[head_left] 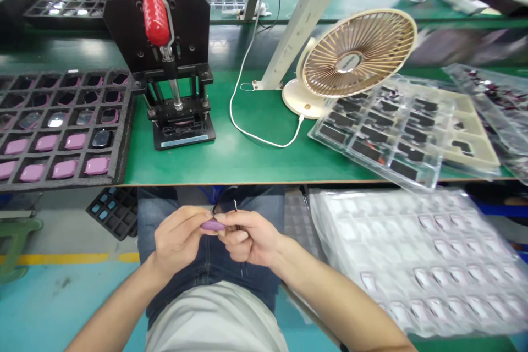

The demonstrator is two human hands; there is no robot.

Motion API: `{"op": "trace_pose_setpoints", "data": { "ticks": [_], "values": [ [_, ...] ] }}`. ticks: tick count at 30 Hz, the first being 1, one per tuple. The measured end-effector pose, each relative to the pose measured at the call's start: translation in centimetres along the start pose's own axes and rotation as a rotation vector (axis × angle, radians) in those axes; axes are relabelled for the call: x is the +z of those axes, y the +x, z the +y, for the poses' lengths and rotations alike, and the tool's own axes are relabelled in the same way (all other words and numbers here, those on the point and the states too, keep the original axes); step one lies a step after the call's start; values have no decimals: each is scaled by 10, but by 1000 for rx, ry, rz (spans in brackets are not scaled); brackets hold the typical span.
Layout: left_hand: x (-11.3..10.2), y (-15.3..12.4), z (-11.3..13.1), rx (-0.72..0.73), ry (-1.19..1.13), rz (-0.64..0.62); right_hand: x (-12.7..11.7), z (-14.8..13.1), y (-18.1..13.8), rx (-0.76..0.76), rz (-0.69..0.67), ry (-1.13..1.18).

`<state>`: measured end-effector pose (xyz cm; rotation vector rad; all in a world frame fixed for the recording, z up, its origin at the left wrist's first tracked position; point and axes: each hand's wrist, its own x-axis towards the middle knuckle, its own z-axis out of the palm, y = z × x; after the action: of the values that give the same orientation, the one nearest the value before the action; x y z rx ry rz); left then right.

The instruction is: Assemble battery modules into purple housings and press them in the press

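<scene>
A small purple watch case [213,224] is held edge-up above my lap, just in front of the table edge. My left hand [178,239] is closed, pinching the case's left end between thumb and fingers. My right hand [251,236] is closed too, its thumb and fingers pressing on the case's right end. A thin dark tool [236,206], perhaps tweezers, pokes up from between my right fingers; most of it is hidden. Fingers cover much of the case, so its inner side does not show.
On the green table [259,162] stand a black hand press [181,104] with a red handle [155,16] and a cream fan [358,55]. A foam tray [117,170] of purple cases lies left. Clear plastic trays [371,126] lie right; another covered tray [355,253] sits lower right.
</scene>
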<state>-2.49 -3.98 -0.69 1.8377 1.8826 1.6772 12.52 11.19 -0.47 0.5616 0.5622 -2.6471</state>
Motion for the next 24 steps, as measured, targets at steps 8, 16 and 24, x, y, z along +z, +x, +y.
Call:
{"op": "trace_pose_setpoints", "data": {
  "ticks": [8,16,24],
  "values": [
    [-4,-4,-5,-3,72,-48,8,-5,6,66,16,-44],
    [-5,-2,1,117,119,56,10,-2,9,72,-41,-9],
    [-6,-10,-2,-84,-99,72,2,-10,12,150,-220,-26]
  ]
}}
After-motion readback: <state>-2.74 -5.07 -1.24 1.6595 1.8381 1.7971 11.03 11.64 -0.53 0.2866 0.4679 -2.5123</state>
